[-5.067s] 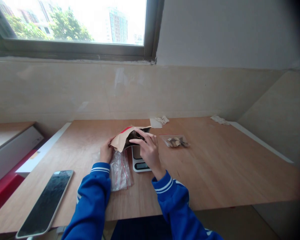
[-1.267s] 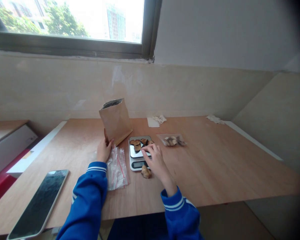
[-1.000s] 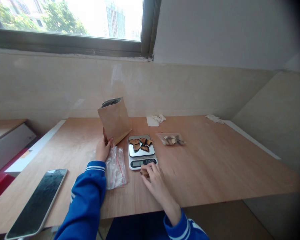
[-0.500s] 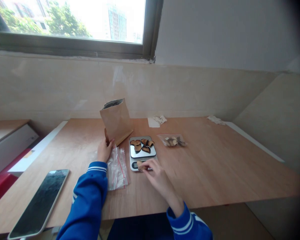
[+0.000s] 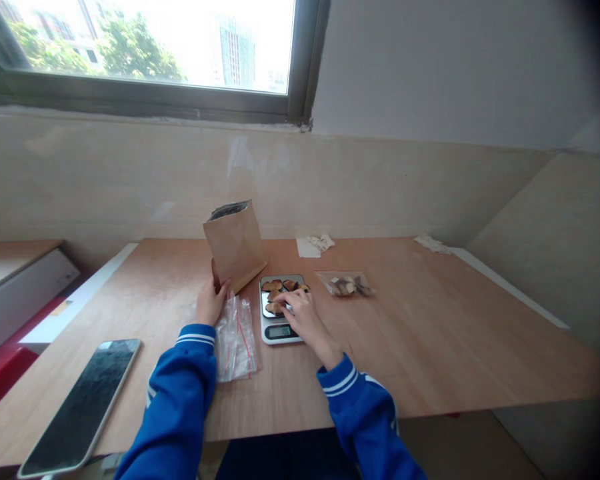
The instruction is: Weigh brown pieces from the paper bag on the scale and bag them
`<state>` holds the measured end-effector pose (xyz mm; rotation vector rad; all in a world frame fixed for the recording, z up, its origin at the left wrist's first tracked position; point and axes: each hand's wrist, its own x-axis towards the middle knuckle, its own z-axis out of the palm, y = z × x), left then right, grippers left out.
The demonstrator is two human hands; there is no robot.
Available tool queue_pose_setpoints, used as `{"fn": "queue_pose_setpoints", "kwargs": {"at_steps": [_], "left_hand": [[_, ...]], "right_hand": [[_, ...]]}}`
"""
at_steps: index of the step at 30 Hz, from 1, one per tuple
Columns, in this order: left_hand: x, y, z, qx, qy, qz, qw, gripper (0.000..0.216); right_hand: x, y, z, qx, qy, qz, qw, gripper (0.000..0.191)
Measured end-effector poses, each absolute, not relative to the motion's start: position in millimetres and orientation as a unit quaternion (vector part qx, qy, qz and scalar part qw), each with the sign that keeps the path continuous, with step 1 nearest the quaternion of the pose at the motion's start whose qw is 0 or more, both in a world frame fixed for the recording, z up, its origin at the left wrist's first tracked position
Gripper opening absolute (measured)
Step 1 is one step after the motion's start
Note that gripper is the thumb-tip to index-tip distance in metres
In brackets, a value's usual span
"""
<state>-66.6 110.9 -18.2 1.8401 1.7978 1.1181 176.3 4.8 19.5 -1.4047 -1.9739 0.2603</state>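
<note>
At a wooden desk point(image 5: 430, 333) under a window point(image 5: 145, 40), the right hand point(image 5: 303, 317) has come back up onto the pan of a small kitchen scale point(image 5: 279, 327), its fingers curled over the brown dried slices point(image 5: 275, 287) lying there; a moment ago that same hand was down at the desk's near edge, at 6 o'clock from the scale, closing on a stray slice that lay off the pan. That spot is now bare wood, so the loose piece appears to have been carried back to the pile, though whether the fingers have let go of it cannot be told from this angle. The left hand point(image 5: 213, 301) has not shifted: it grips the lower corner of an upright brown paper bag point(image 5: 235, 243), at 10 o'clock from the scale, keeping it standing with its mouth open. Empty clear zip bags point(image 5: 236, 337) lie at 8 o'clock from the scale, a filled one point(image 5: 346, 283) at 2 o'clock, and a phone point(image 5: 83, 403) rests face up far to the left.
</note>
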Motion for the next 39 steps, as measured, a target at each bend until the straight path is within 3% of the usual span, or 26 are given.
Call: {"fn": "queue_pose_setpoints", "kwargs": {"at_steps": [6,12,19,26,32,39], "left_hand": [[-67,112,-20,0.648,0.631,0.391,0.167,0.047],[-67,111,-20,0.641,0.629,0.400,0.184,0.048],[-68,111,-23,0.649,0.596,0.430,0.196,0.053],[-69,110,-24,0.680,0.562,0.435,0.183,0.045],[-69,111,-25,0.675,0.569,0.432,0.184,0.043],[-66,106,-19,0.677,0.550,0.446,0.199,0.039]], "right_hand": [[177,4,39,-0.517,-0.731,0.098,0.434,0.032],[174,4,94,-0.450,-0.712,0.075,0.534,0.041],[158,13,125,-0.398,-0.799,0.047,0.448,0.058],[152,16,108,-0.414,-0.821,-0.002,0.394,0.046],[147,8,118,-0.451,-0.783,-0.005,0.428,0.033],[147,10,122,-0.474,-0.778,0.092,0.403,0.030]]}}
